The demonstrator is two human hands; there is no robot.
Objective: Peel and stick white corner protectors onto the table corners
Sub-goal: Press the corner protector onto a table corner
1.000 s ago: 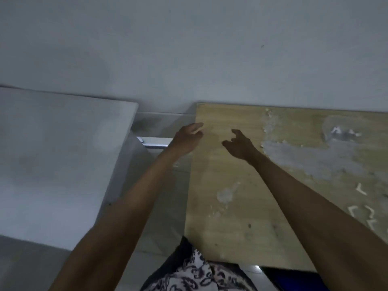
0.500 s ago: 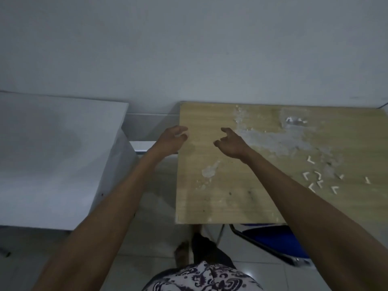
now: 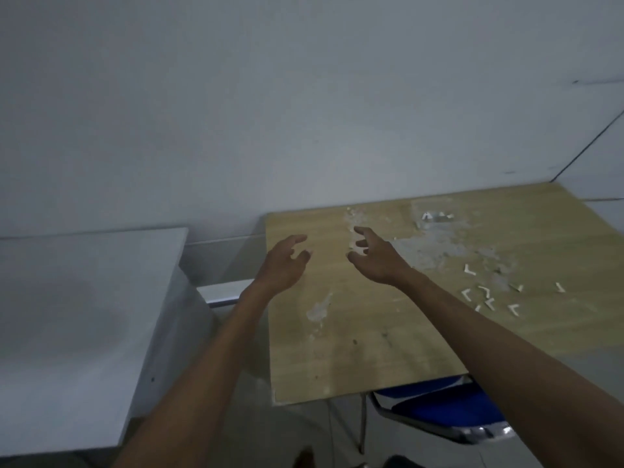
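Both your arms reach forward over the wooden table (image 3: 371, 349), which stands against the white wall (image 3: 304, 96).

Left hand (image 3: 282, 265): held over the table's left edge near the far left corner, fingers loosely curled and spread apart, nothing in them. Contact with the tabletop cannot be judged from this view.

Right hand (image 3: 374, 256): over the tabletop to the right of the left hand, palm turned inward, fingers apart and slightly bent, holding nothing.

White corner protectors (image 3: 486, 297): a loose scatter of small L-shaped pieces lies on the tabletop towards its right side, well apart from both hands. One more (image 3: 468, 270) lies a little farther back.

Tabletop surface: grey-white worn patches (image 3: 449, 244) run across the far middle; a smaller one (image 3: 317, 309) sits near the left edge.

Surroundings: a white cabinet (image 3: 84, 315) stands left of the table. A blue chair (image 3: 449, 412) with a metal frame sits under the table's near edge.
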